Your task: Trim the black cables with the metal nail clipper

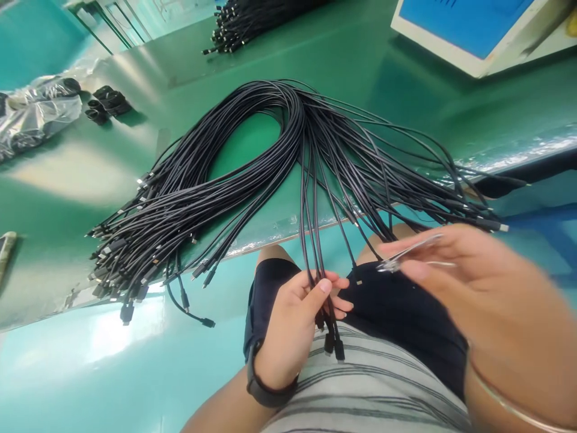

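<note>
Looped bundle of black USB cables (270, 156), lying on green worktop (396, 90), plug ends hanging over its near edge. Left hand (293, 319), black wristband: fingers closed around a few cable ends (331, 337) above the lap. Right hand (478, 282), bangle: pinches a thin silvery strip (408, 252), blurred, possibly a wire tie.

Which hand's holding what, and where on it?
Left hand: few black cables, just above their plugs. Right hand: thin silvery strip, fingertip grip; too blurred to identify.
</note>
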Demonstrator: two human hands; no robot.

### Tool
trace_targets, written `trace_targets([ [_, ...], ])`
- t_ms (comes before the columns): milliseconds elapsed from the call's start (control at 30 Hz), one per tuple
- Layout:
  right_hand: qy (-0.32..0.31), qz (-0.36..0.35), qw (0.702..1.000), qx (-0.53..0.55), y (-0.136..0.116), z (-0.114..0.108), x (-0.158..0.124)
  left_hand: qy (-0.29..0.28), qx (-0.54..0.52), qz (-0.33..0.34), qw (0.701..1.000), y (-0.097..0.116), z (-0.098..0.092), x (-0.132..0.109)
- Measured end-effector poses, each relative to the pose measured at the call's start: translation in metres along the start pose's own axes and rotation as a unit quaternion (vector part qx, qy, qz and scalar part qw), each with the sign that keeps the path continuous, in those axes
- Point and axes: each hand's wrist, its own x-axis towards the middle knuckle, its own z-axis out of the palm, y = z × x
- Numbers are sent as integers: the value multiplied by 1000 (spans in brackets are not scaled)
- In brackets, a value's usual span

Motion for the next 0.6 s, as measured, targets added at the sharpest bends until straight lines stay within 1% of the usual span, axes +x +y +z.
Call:
trace_targets([
  [67,-59,32,995,69,1,22,1,-8,-21,-23,1000,1,0,2],
  [100,-92,53,988,116,4,31,2,-8,-27,-30,999,1,1,3],
  [167,-150,100,960,216,10,45,4,-5,-29,-36,999,1,1,5],
  [233,-190,132,932,278,15,52,5,-4,-16,-40,999,0,1,7],
  [267,-190,136,930,285,17,54,6,-2,-2,-42,999,0,1,7],
  [333,-167,126,944,255,18,56,7,2,55,-37,998,1,-1,8],
  [367,-153,118,953,232,19,55,8,5,110,-23,994,2,-2,8],
  [400,-141,111,961,208,19,55,9,9,191,2,982,4,-4,8],
  [433,-135,106,967,187,19,55,9,16,297,35,954,7,-5,8],
  [467,-136,105,970,171,20,54,10,22,419,75,905,11,-6,7],
  [500,-143,105,971,159,22,54,10,27,540,114,834,15,-6,6],
  [533,-152,106,971,150,24,53,11,28,645,148,749,19,-6,5],
  [567,-162,108,970,144,26,54,10,25,724,175,667,23,-5,4],
  [600,-170,109,969,142,30,54,10,19,779,194,597,26,-4,2],
])
